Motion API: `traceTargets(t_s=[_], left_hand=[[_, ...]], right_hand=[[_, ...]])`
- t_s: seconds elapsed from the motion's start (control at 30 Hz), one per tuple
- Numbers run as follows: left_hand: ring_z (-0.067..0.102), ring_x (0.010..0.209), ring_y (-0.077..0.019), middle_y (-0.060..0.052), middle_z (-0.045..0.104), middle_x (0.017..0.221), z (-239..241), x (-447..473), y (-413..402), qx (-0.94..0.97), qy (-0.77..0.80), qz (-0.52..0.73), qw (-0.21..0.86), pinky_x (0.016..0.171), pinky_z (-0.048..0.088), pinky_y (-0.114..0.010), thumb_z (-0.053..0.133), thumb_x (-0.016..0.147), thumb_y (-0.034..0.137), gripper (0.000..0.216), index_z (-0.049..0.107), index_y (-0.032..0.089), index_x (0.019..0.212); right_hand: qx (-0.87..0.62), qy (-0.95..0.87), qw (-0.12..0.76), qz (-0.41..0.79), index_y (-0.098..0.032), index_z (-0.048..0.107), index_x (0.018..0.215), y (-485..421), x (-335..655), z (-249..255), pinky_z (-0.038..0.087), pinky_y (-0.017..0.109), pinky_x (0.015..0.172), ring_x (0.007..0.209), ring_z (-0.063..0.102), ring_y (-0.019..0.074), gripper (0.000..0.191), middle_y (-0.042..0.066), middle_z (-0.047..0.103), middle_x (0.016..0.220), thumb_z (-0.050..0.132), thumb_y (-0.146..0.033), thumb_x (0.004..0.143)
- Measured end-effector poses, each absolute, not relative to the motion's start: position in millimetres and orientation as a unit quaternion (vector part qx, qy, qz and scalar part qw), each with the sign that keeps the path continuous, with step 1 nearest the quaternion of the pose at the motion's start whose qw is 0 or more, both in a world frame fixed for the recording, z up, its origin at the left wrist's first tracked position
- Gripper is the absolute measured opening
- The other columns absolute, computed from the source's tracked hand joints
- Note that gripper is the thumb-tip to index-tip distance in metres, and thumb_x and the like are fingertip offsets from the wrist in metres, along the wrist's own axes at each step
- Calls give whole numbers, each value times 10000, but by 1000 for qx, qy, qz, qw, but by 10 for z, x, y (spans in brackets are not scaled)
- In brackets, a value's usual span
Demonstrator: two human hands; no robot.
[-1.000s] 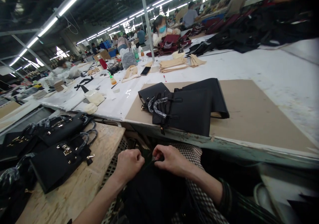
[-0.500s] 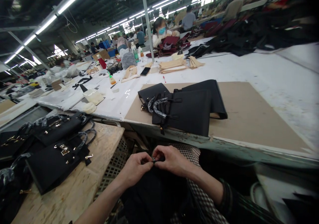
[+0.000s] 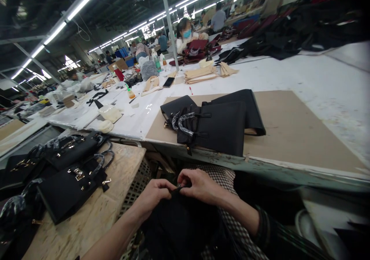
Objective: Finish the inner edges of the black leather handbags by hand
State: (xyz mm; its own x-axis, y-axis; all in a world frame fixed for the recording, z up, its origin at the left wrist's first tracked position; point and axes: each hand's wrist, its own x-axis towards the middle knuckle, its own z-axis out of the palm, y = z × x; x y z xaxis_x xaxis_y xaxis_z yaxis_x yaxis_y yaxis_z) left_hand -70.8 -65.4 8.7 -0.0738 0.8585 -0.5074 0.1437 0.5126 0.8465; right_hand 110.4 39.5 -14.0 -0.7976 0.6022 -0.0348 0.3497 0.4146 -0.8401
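Note:
Both hands work low in my lap, below the table edge. My left hand (image 3: pixel 154 196) is closed, pinching the top edge of a black bag (image 3: pixel 179 225) that rests on my lap. My right hand (image 3: pixel 199 185) is also closed, its fingertips pinched on a small metal piece at the same edge of the bag, right beside the left fingers. A checked cloth (image 3: pixel 224 179) shows under my right wrist. On the table above lies another black handbag (image 3: pixel 219 127) with plastic-wrapped handles, on a brown cardboard sheet (image 3: pixel 289 129).
To my left a wooden bench (image 3: pixel 95 210) carries several black handbags (image 3: pixel 69 183) with gold clasps. The long white table (image 3: pixel 303 75) holds paper pieces, bottles, a phone and dark bags farther back. Other people sit at work in the distance.
My left hand has moved right from a fist apart from the right hand to a pinch touching it on the bag's edge. The view shifted slightly.

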Motion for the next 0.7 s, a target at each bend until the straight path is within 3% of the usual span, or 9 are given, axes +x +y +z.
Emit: traceTargets(t_s=[0.13, 0.3, 0.53, 0.63, 0.7], left_hand=[[578, 748, -134, -26, 699, 832, 75, -727, -710, 371, 632, 344, 587, 693, 396, -228, 593, 636, 90, 355, 738, 125, 959], [604, 812, -165, -30, 704, 888, 47, -661, -647, 488, 644, 310, 500, 726, 417, -245, 686, 772, 276, 244, 717, 149, 977], [594, 720, -149, 3, 671, 745, 78, -592, -567, 651, 651, 188, 342, 669, 381, -236, 573, 892, 320, 222, 707, 172, 796], [594, 720, -151, 2, 665, 744, 60, -615, -573, 671, 653, 169, 308, 666, 369, -237, 565, 895, 307, 209, 679, 176, 780], [587, 723, -158, -1, 654, 744, 61, -647, -578, 674, 660, 160, 291, 663, 362, -244, 558, 894, 311, 207, 652, 176, 768]], right_hand=[[-287, -829, 134, 461, -231, 698, 889, 403, 1098, -141, 423, 230, 630, 732, 658, 173, 194, -21, 741, 795, 713, -213, 697], [-282, -820, 149, 476, -223, 701, 886, 403, 1094, -163, 422, 230, 633, 736, 659, 170, 204, -20, 737, 793, 716, -179, 687], [-283, -806, 132, 503, -199, 679, 848, 443, 1070, -220, 455, 227, 615, 705, 684, 164, 133, -14, 741, 766, 727, -206, 724], [-288, -810, 126, 496, -195, 675, 975, 469, 1166, -103, 502, 280, 746, 828, 699, 205, 237, 16, 760, 862, 704, -188, 740], [-302, -812, 129, 482, -187, 609, 1201, 416, 1352, 68, 479, 360, 931, 1065, 649, 257, 466, 78, 723, 1127, 705, -215, 746]])
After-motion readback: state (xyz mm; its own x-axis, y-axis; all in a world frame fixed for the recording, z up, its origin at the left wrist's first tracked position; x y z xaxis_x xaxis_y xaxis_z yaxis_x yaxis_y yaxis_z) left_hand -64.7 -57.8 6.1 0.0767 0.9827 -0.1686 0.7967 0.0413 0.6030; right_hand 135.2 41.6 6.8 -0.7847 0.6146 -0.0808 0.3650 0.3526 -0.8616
